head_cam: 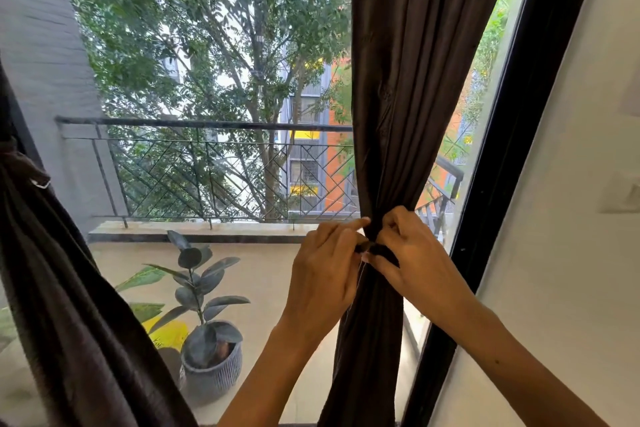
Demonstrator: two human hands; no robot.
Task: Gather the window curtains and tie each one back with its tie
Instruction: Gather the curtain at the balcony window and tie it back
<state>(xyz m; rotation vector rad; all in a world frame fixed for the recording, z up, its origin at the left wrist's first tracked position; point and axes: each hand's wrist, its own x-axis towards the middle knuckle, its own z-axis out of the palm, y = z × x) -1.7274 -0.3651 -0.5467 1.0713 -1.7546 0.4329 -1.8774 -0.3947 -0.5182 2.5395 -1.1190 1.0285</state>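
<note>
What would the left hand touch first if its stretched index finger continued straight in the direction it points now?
The left hand points its index finger right and slightly up, at the gathered right curtain. The fingertip already seems to touch the fabric just above the tie, so the curtain comes first, though depth is unclear.

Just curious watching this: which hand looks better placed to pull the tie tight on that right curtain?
Probably the right hand: it pinches the tie end beside the window frame, with room to draw outward.

Right curtain (408,97) hangs beside window frame (512,149).
</note>
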